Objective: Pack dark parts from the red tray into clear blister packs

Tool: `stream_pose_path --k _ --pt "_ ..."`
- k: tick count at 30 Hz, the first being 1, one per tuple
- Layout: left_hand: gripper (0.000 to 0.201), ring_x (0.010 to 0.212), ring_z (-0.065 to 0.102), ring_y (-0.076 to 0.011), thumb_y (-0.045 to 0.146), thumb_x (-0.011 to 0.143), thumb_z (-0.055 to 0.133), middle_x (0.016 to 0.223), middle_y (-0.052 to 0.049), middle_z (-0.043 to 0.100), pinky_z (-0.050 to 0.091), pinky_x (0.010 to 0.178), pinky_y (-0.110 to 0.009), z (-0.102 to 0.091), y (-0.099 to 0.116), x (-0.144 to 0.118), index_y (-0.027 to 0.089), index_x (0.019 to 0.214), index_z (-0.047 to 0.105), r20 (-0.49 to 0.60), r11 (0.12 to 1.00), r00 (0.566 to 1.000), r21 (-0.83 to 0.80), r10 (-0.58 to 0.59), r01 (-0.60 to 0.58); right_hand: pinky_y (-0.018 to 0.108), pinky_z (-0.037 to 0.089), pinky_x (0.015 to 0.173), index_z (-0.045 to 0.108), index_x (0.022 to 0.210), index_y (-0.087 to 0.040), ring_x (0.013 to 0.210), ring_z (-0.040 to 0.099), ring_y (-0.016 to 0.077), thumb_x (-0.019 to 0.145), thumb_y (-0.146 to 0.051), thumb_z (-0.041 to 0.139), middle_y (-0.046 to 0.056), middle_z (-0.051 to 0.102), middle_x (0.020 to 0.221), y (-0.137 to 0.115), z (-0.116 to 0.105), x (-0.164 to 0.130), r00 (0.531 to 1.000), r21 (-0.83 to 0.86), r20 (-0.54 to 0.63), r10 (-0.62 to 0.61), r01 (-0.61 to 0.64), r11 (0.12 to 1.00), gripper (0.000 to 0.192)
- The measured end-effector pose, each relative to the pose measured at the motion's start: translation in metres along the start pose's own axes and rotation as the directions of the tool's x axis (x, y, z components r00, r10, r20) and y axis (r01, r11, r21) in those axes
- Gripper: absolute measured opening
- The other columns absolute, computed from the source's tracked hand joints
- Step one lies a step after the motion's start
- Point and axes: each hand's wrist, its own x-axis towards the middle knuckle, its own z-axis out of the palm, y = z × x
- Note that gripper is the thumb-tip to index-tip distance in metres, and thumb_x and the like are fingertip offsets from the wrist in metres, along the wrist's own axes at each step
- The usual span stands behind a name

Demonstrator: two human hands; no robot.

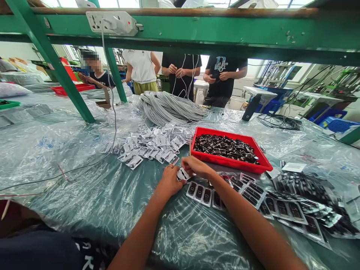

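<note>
My left hand [170, 180] and my right hand [196, 166] meet over the plastic-covered table, both pinching one small clear packet [182, 174] with a dark part inside. Just right of it lies a strip of joined packets [200, 193] holding black parts. Behind my right hand stands a red tray [264, 162] filled with small black parts. To the left of the tray lies a heap of filled clear packets [153, 144].
More packet strips [298, 204] spread at the right. A coil of grey cables [168, 107] lies at the back. Green frame legs [66, 80] and a hanging cord [114, 112] stand left. Several people stand across the table.
</note>
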Motion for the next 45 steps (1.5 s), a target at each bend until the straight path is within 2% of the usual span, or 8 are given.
stream_pose_path --k 4,8,13,17,25,31,37,45 --pt "0.04 0.108 0.061 -0.0315 0.026 0.063 0.08 0.108 -0.009 0.065 0.046 0.094 -0.042 -0.002 -0.003 0.0 0.022 0.099 0.065 -0.027 0.996 0.999 -0.088 0.018 -0.02 0.02 0.017 0.044 0.045 0.06 -0.019 0.044 0.018 0.0059 0.085 -0.047 0.052 -0.01 0.026 0.05 -0.012 -0.011 -0.013 0.968 -0.052 0.234 0.096 -0.086 0.995 0.039" --pt "0.046 0.098 0.065 -0.0285 0.024 0.059 0.08 0.102 -0.007 0.068 0.05 0.088 -0.039 -0.02 -0.011 0.001 0.02 0.101 0.06 -0.007 0.969 1.0 -0.248 0.01 -0.011 0.021 0.019 0.044 0.038 0.066 -0.023 0.043 0.019 0.0078 0.089 -0.048 0.046 -0.01 0.025 0.05 -0.025 -0.028 -0.014 0.998 -0.275 -0.056 0.03 -0.045 0.961 0.035" --pt "0.059 0.092 0.069 -0.0278 0.034 0.062 0.075 0.098 -0.007 0.072 0.053 0.083 -0.04 -0.04 -0.022 0.004 0.017 0.115 0.053 -0.045 0.816 0.992 -0.574 -0.122 0.074 0.027 0.034 0.059 0.043 0.053 -0.021 0.055 0.045 0.0141 0.067 -0.017 0.07 -0.003 0.045 0.051 -0.042 -0.049 -0.024 0.989 -0.77 -0.144 -0.02 -0.099 0.631 0.03" --pt "0.067 0.107 0.067 -0.0279 0.045 0.062 0.077 0.114 -0.01 0.071 0.052 0.094 -0.04 -0.043 -0.013 0.01 0.017 0.118 0.053 -0.134 0.626 0.983 -0.779 -0.13 -0.023 0.03 0.039 0.069 0.053 0.062 -0.02 0.071 0.056 0.0199 0.077 -0.025 0.067 0.003 0.059 0.067 -0.052 -0.037 -0.026 0.964 -0.77 -0.146 -0.223 0.031 0.637 0.021" --pt "0.065 0.095 0.069 -0.0249 0.066 0.071 0.067 0.101 -0.008 0.073 0.054 0.083 -0.035 -0.058 0.03 0.053 0.015 0.112 0.062 -0.157 0.655 0.987 -0.749 -0.026 -0.102 0.026 0.038 0.063 0.059 0.075 -0.019 0.063 0.051 0.015 0.093 -0.034 0.051 -0.001 0.059 0.068 -0.062 -0.04 -0.004 0.84 -0.557 -0.077 -0.537 0.411 0.722 0.024" --pt "0.055 0.074 0.068 -0.0194 0.063 0.066 0.07 0.084 -0.006 0.073 0.054 0.067 -0.03 -0.035 0.066 0.108 0.016 0.096 0.068 -0.13 0.55 0.991 -0.831 -0.043 -0.085 0.032 0.045 0.077 0.07 0.095 -0.019 0.082 0.062 0.0233 0.092 -0.03 0.053 0.008 0.071 0.089 -0.068 -0.075 -0.009 0.818 -0.748 -0.13 -0.561 0.291 0.597 0.02" --pt "0.028 0.077 0.068 -0.0187 0.038 0.073 0.07 0.082 -0.009 0.073 0.053 0.074 -0.03 0.005 0.091 0.134 0.014 0.086 0.069 -0.296 0.482 0.933 -0.86 -0.207 -0.166 0.043 0.048 0.09 0.067 0.116 -0.012 0.102 0.062 0.032 0.091 -0.028 0.046 0.019 0.066 0.109 -0.05 -0.083 -0.003 0.593 -0.922 -0.287 -0.752 0.042 0.385 0.036" --pt "0.016 0.073 0.069 -0.0202 0.031 0.074 0.068 0.079 -0.008 0.075 0.054 0.069 -0.031 0.017 0.095 0.128 0.019 0.082 0.076 -0.295 0.459 0.94 -0.868 -0.171 -0.189 0.041 0.051 0.075 0.071 0.092 -0.018 0.077 0.066 0.028 0.092 -0.047 0.043 0.014 0.069 0.082 -0.04 -0.087 0.001 0.579 -0.881 -0.38 -0.721 0.012 0.474 0.041"
